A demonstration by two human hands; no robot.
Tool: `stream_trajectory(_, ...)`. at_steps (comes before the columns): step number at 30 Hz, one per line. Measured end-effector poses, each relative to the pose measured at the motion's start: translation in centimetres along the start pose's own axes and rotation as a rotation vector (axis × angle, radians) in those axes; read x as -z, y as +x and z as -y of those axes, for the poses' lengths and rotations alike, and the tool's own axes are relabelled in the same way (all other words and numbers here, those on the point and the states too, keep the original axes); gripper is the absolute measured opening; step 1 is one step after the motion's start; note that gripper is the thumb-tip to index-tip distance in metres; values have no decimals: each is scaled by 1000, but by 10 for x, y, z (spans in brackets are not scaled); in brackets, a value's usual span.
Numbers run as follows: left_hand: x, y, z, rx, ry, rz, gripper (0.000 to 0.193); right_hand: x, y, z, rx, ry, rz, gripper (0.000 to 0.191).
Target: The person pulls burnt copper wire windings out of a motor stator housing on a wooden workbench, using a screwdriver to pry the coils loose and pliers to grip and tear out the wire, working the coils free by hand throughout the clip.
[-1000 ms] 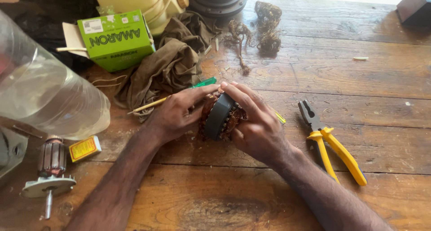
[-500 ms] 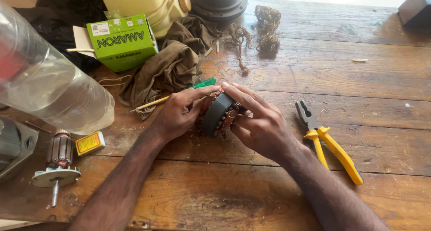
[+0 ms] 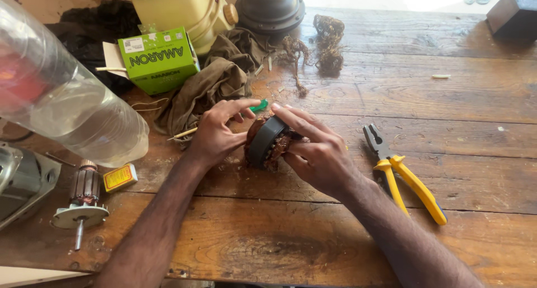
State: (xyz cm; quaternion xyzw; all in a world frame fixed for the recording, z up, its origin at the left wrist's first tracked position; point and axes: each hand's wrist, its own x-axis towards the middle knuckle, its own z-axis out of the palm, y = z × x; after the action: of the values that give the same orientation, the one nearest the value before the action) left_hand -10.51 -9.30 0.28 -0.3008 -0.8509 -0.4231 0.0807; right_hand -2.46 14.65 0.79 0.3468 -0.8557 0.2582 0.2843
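We see both hands on a dark ring-shaped motor stator [image 3: 267, 142] with coppery brown windings, standing on edge on the wooden tabletop [image 3: 335, 249] right in the middle. The left hand [image 3: 215, 134] presses against its left side, fingers curled lightly with the index reaching over the top. The right hand [image 3: 316, 154] wraps it from the right, fingers [image 3: 291, 116] spread across the rim and thumb tucked into the windings, so both hands are closed on it. Just behind the left fingers we catch a green-handled tool [image 3: 258, 105] lying on the wood. To the right, near the right wrist but apart from it, lie yellow-handled pliers [image 3: 403, 173]. On the left we have a clear plastic bottle [image 3: 72, 103] on its side, a motor armature [image 3: 84, 196] in front of it, and a small yellow box [image 3: 118, 178] beside that. Behind sit an olive cloth [image 3: 215, 81] and a green carton [image 3: 159, 58].
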Motion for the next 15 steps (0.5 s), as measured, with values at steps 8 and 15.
stream_trajectory(8,-3,10,2,-45,-22,46,66,0,3,6,-14,-20,-16,10)
stream_trajectory(15,-3,9,11,180,-220,241,49,-2,1,3,-19,12,-30,15)
